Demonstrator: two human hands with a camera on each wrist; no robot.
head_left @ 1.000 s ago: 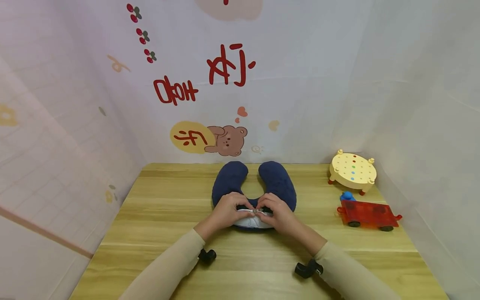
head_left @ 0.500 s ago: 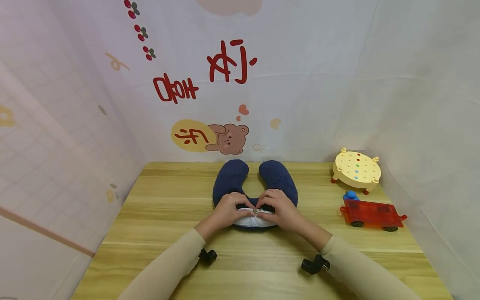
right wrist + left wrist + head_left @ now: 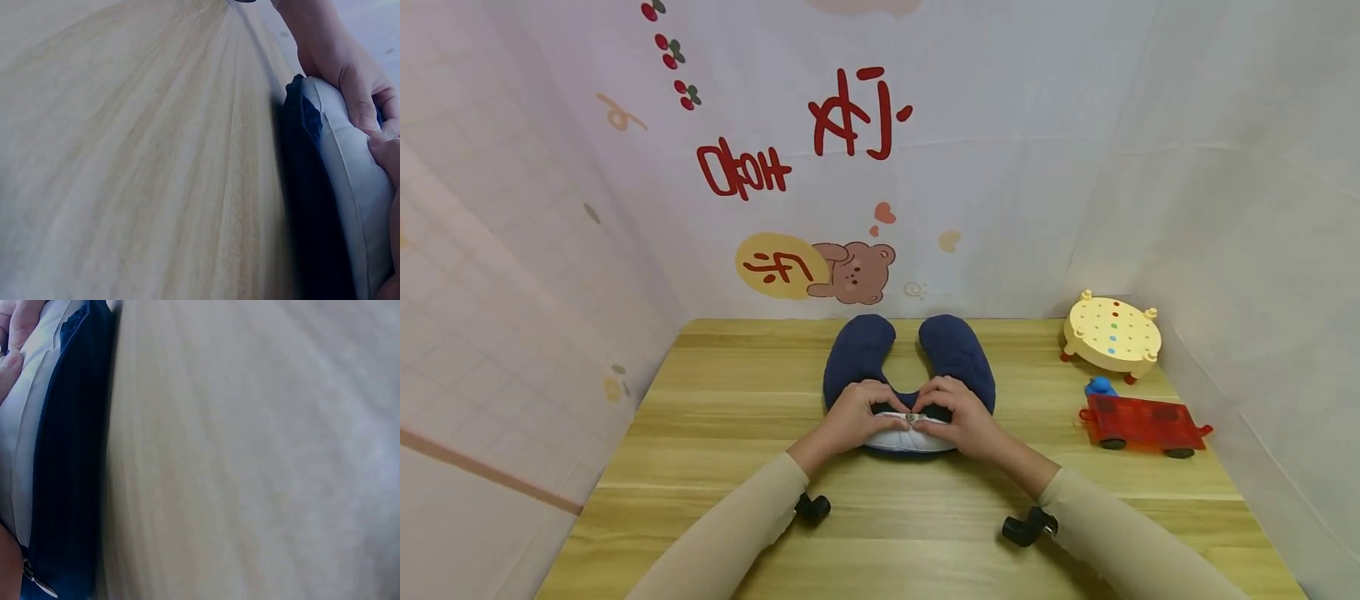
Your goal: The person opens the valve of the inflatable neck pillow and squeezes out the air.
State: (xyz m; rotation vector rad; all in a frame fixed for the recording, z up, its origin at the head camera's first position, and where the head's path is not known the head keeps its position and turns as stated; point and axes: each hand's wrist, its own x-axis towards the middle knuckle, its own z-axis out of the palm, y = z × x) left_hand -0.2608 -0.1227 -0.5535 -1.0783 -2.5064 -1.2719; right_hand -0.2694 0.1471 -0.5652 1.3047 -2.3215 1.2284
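A navy U-shaped neck pillow [image 3: 951, 354] lies on the table with its curve toward me. Along that curve its cover is unzipped, and a white inner lining [image 3: 898, 439] bulges out; the cover's zipper pull [image 3: 42, 585] hangs at one end of the opening in the left wrist view. My left hand [image 3: 855, 415] and right hand [image 3: 962, 419] meet at the middle of the opening, thumbs and fingertips pinching the lining's upper edge from either side. Between the fingertips shows a small greyish round spot [image 3: 910, 417], too small to make out.
On the right of the wooden table [image 3: 737, 533] stand a cream pegged toy stool [image 3: 1112, 335], a small blue toy [image 3: 1100, 386] and a red translucent toy wagon [image 3: 1146, 422]. White printed cloth walls [image 3: 1000, 167] enclose the back and sides.
Both hands stay at the same spot on the lining, with the right forearm having swung slightly outward. The head view has shifted a little; the pillow keeps its place.
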